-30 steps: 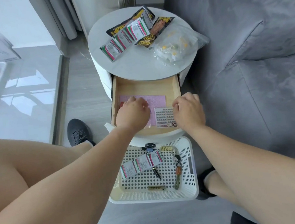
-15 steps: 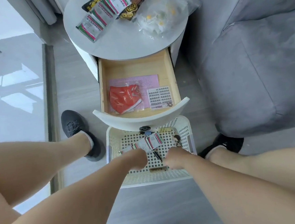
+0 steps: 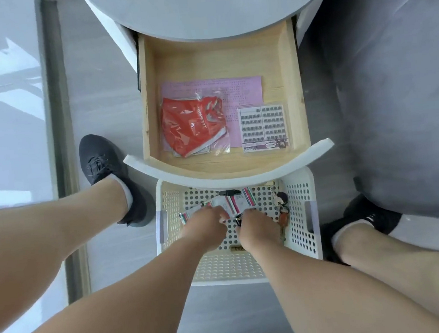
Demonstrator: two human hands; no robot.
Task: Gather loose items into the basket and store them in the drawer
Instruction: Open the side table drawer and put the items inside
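Note:
A white perforated basket (image 3: 302, 228) stands on the floor under the open wooden drawer (image 3: 220, 68). Both my hands are down inside the basket. My left hand (image 3: 205, 227) grips a strip of red, green and white sachets (image 3: 236, 203). My right hand (image 3: 257, 229) is curled over a small dark item beside the strip; what it is stays hidden. A bunch of keys (image 3: 283, 211) lies to the right of that hand. In the drawer lie a red packet in clear plastic (image 3: 192, 127), a pink sheet (image 3: 243, 90) and a sticker card (image 3: 264, 128).
The round white side table (image 3: 210, 10) overhangs the drawer. A grey sofa (image 3: 390, 71) fills the right side. My two dark shoes (image 3: 101, 160) flank the basket, and a glossy low surface (image 3: 3, 105) lies at the left.
Both hands left the drawer and dropped into the basket, closing on items there. The view tilted down, so the snacks on the table top slid out of sight.

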